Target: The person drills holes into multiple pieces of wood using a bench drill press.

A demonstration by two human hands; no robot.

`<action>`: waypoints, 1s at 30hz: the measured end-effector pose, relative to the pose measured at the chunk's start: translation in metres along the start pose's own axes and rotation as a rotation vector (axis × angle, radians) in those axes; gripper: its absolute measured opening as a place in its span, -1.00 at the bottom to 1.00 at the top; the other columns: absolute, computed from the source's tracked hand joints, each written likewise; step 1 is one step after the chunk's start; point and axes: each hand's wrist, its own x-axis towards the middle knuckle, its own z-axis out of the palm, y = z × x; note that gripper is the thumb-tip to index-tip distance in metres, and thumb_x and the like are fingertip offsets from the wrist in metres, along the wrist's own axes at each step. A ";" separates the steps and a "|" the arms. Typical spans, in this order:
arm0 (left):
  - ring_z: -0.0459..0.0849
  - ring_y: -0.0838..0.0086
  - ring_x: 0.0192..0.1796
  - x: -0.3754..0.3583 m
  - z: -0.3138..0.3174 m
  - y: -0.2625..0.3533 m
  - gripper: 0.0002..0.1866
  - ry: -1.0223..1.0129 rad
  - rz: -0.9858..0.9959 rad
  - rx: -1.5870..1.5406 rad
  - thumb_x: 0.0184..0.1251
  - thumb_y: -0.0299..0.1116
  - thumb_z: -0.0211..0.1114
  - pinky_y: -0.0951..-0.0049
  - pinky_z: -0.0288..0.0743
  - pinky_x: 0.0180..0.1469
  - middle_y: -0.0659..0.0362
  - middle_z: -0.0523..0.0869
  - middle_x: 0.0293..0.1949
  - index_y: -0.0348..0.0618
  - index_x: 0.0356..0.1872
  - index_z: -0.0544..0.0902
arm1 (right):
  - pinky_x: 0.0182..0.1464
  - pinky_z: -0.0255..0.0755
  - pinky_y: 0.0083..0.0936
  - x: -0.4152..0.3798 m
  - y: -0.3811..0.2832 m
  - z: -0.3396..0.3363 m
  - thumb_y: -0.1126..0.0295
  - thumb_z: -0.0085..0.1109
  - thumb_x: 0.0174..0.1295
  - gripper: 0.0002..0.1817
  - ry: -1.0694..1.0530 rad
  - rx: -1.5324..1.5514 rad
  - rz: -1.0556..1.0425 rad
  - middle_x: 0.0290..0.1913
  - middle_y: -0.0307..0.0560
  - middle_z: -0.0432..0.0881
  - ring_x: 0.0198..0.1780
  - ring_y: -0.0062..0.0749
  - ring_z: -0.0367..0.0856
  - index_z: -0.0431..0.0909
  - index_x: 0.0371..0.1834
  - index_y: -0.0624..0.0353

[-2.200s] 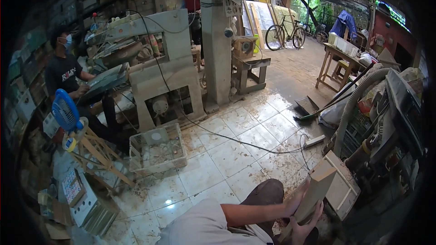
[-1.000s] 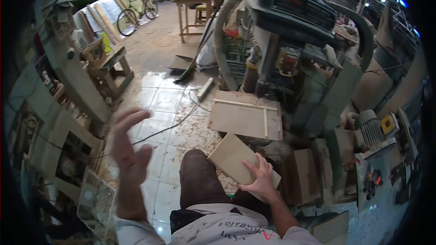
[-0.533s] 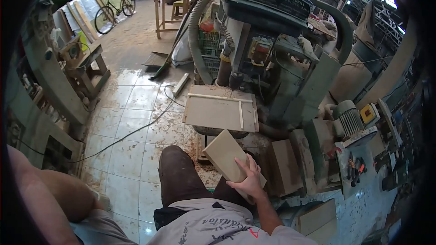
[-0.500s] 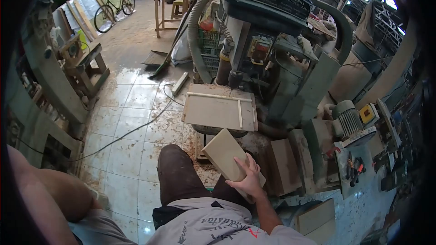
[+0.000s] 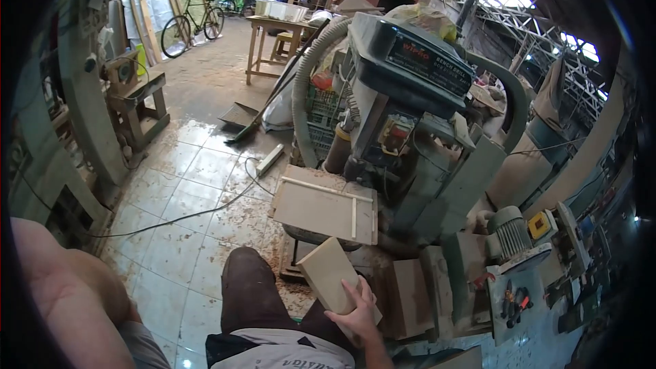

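Observation:
My right hand is closed round the lower right edge of a pale rectangular wooden board, with the thumb and fingers over its face. The board is tilted above my right thigh, close to the near edge of the drill's flat work board. Two thin light strips lie on that work board, at about a right angle to each other. The bench drill stands behind it. My left arm is raised close to the camera at the left edge, and its hand is out of sight.
A cable crosses the dusty tiled floor at the left. Wooden blocks stand to the right, beside a motor and a small panel with pliers-like tools. A dustpan and a wooden table are farther back.
The camera view has tipped upward and shifted, showing more of the background. My right hand and the held board appear lower and slightly further left. The grip looks the same.

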 end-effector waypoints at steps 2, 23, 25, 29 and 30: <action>0.40 0.41 -0.42 0.003 0.000 0.001 -0.49 0.032 0.004 -0.007 0.38 0.11 -0.21 0.34 0.32 -0.23 0.14 0.44 -0.44 -0.18 -0.31 0.44 | 0.32 0.04 0.06 0.002 0.001 -0.004 -0.12 0.55 -0.37 -0.04 0.017 -0.003 -0.027 0.37 0.23 0.17 0.40 0.09 0.16 0.45 0.28 -0.20; 0.39 0.44 -0.44 -0.003 0.037 0.008 -0.56 0.010 -0.263 -0.229 0.36 0.10 -0.13 0.30 0.35 -0.13 0.21 0.38 -0.48 -0.10 -0.38 0.38 | 0.36 -0.09 -0.04 0.001 -0.005 0.015 -0.17 0.49 -0.34 -0.04 -0.279 -0.038 -0.066 0.38 0.33 0.12 0.44 0.08 0.06 0.43 0.31 -0.25; 0.33 0.36 -0.46 -0.011 0.079 0.028 -0.69 0.134 -0.639 -0.384 0.29 -0.18 0.08 0.14 0.30 -0.11 0.15 0.36 -0.57 -0.25 -0.47 0.46 | 0.37 -0.10 -0.03 0.000 -0.005 0.017 -0.18 0.47 -0.33 -0.04 -0.294 -0.043 -0.080 0.37 0.33 0.12 0.43 0.09 0.06 0.42 0.32 -0.26; 0.55 0.34 -0.49 -0.038 0.168 0.066 -0.75 -0.266 -0.778 -0.771 0.05 -0.22 0.44 0.32 0.34 -0.30 0.22 0.57 -0.54 -0.11 -0.36 0.59 | 0.37 -0.11 -0.03 0.001 -0.003 0.023 -0.19 0.46 -0.32 -0.03 -0.291 -0.023 -0.100 0.38 0.34 0.11 0.42 0.11 0.07 0.41 0.32 -0.26; 0.60 0.31 -0.35 -0.050 0.185 0.083 -0.68 -0.426 -0.770 -0.905 0.14 -0.11 0.39 0.31 0.37 -0.23 0.19 0.61 -0.42 -0.08 -0.21 0.60 | 0.37 -0.13 -0.02 0.000 -0.001 0.026 -0.19 0.45 -0.32 -0.04 -0.313 -0.012 -0.096 0.38 0.33 0.10 0.43 0.10 0.03 0.41 0.32 -0.29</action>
